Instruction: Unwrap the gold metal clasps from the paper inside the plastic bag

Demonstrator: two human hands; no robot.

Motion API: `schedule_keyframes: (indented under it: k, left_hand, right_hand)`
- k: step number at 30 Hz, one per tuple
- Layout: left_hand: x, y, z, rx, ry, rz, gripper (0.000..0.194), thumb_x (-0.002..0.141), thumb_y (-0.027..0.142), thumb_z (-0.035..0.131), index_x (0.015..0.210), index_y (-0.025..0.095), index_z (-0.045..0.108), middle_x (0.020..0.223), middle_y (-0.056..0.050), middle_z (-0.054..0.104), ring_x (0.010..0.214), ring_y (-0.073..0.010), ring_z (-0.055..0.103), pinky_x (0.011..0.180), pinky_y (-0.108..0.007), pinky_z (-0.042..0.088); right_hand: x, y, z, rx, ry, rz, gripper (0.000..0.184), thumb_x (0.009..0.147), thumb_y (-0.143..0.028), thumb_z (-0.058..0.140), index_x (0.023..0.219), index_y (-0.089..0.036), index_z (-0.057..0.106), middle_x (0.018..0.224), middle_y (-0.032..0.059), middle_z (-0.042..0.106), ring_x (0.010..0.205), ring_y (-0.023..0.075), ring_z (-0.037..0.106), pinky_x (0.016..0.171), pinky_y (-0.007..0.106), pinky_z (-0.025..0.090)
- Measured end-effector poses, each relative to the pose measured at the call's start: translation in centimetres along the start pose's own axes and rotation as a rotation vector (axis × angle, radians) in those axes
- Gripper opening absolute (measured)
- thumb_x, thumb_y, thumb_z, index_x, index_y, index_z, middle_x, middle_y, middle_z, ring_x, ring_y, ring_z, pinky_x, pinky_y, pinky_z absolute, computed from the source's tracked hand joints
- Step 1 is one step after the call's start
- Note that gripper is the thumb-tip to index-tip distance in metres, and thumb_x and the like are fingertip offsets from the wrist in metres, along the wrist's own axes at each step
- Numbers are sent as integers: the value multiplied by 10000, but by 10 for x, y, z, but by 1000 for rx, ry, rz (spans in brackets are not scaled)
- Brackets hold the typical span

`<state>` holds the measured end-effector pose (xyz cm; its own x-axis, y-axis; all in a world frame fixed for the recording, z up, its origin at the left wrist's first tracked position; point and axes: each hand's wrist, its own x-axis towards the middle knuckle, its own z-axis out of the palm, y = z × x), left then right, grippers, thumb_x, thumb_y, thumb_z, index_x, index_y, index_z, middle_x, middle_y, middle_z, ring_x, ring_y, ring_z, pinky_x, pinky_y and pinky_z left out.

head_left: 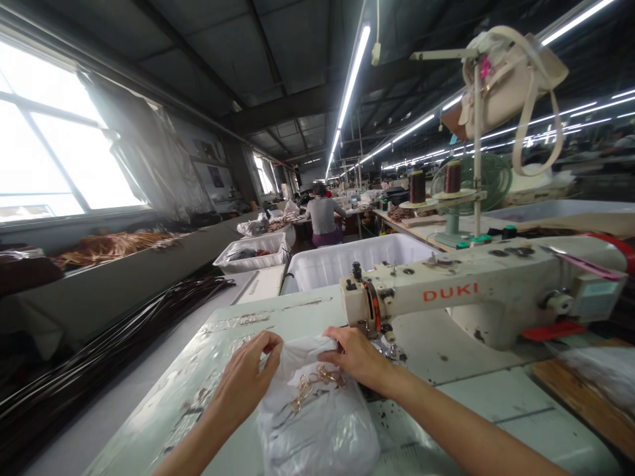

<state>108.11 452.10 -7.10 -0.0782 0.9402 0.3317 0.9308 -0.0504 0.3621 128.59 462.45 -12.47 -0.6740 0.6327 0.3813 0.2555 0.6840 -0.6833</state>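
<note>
A white plastic bag lies on the pale green sewing table in front of me. My left hand pinches the left side of its far edge. At the right side of the same edge, my right hand has its fingers closed on the plastic. Several gold-coloured metal clasps show at the bag's upper part, between my hands; whether they lie inside or on top is hard to tell. Just beyond my right hand stands the head of the sewing machine, its needle area partly hidden.
White plastic tubs stand behind the table. Dark strips lie along the left. Thread spools and a hanging beige handbag are at the right, near a green fan. A person sits further back.
</note>
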Motion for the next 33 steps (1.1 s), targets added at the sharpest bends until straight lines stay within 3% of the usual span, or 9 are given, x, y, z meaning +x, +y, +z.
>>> schedule_keyframes:
  k: [3,5,7,10,14,17,20,27,33]
  left_hand:
    - [3,2,-2,-9,-10,-15,186,879,347,396,799,244,529,769,38,611,668,-154,523,602,-261,367]
    - [5,2,-5,-13,9,-35,199,883,361,386,791,242,516,764,40,609,665,-151,514,599,-256,363]
    - [5,-1,-8,-26,20,-62,228,893,394,372,776,241,494,732,42,591,649,-147,492,592,-251,358]
    - [1,-7,-11,-60,-1,-97,270,888,460,374,776,243,489,703,42,568,644,-150,474,571,-243,354]
    - [-6,-15,-10,-128,-27,-128,292,879,506,386,822,247,509,749,31,582,683,-160,495,566,-239,362]
    - [-6,-18,-6,-185,-33,-150,324,861,545,401,826,245,518,728,27,566,690,-168,498,581,-245,376]
    - [-4,-17,-3,-242,-14,-192,382,812,607,435,815,239,536,693,21,561,668,-178,498,568,-254,383]
    - [-14,0,0,-582,-35,-326,406,803,581,505,935,205,580,749,6,569,698,-172,513,567,-247,407]
    - [-14,5,7,-767,-24,-313,357,832,534,500,930,198,567,737,15,538,686,-153,519,562,-235,416]
  right_hand:
    - [-2,-1,-4,23,-6,28,419,853,-525,570,1106,-191,589,852,23,645,732,159,587,659,231,400]
    - [-7,0,-6,21,10,72,441,910,-526,468,1181,-186,542,870,37,645,724,160,594,688,247,414]
    - [-15,3,-6,-13,2,103,353,963,-437,385,1132,-180,559,904,54,647,784,168,605,747,264,420]
    - [-31,9,0,-135,-53,154,194,898,-295,490,1009,-176,595,967,71,639,906,197,591,818,283,412]
    - [-41,12,14,-299,-90,250,298,798,-286,567,1058,-141,563,1046,121,593,968,246,573,833,319,428]
    - [-32,7,24,-438,-90,304,353,785,-231,518,1116,-112,533,1141,177,547,958,276,592,802,361,453]
    - [-19,2,32,-507,-81,366,357,757,-209,523,1104,-130,536,1130,174,556,876,279,624,746,384,471]
    - [-20,6,32,-515,-81,330,379,828,-92,431,1199,-79,508,956,172,657,886,281,635,737,354,463]
    - [-28,5,20,-527,-24,277,369,883,-65,328,1215,-118,477,952,132,655,887,250,625,755,322,438]
